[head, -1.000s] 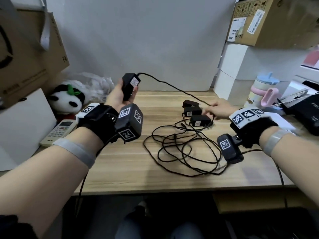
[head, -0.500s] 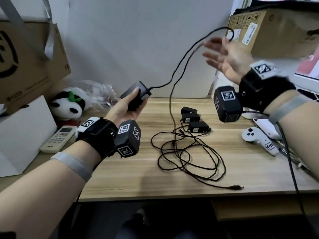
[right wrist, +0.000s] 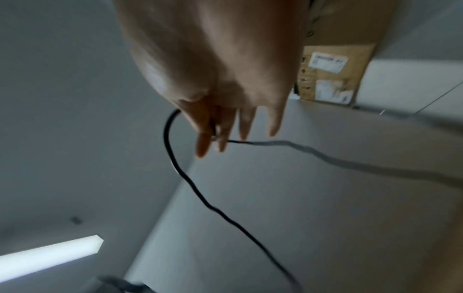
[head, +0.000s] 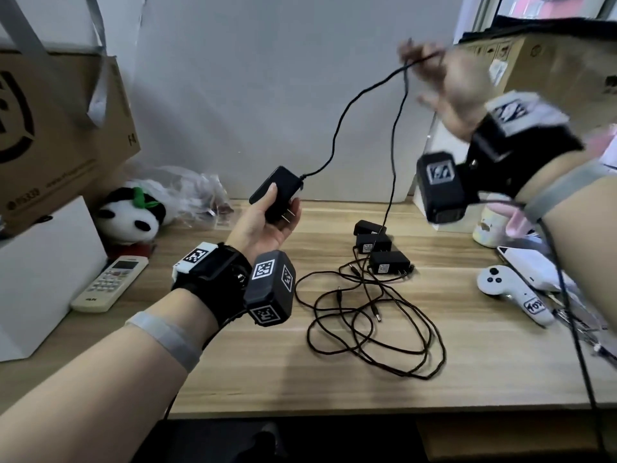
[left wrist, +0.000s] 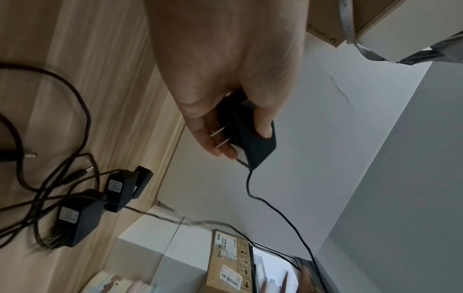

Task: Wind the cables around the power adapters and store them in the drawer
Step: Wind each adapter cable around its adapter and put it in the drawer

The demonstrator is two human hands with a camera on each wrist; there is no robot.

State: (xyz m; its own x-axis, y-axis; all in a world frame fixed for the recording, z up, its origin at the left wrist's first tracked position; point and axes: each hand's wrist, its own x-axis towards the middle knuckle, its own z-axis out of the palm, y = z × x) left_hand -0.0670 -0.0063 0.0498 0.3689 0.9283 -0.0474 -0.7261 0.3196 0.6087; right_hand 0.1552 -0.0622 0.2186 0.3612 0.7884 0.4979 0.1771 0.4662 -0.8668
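Your left hand (head: 267, 225) is gripping the adapter (head: 275, 192) above the counter (head: 233, 372); your blurred right hand (head: 450, 85) is pinching its cable (head: 347, 108) high up, the far end trailing among tangled cables.

Black adapter (head: 275, 192) held aloft (prongs exposed), its cable (head: 347, 111) unwound; three adapters (head: 377, 250) on desk.

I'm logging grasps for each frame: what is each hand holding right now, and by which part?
Left hand grips the black plastic power adapter by its body. Right hand holds that adapter's thin black cable partway along, between its fingers.
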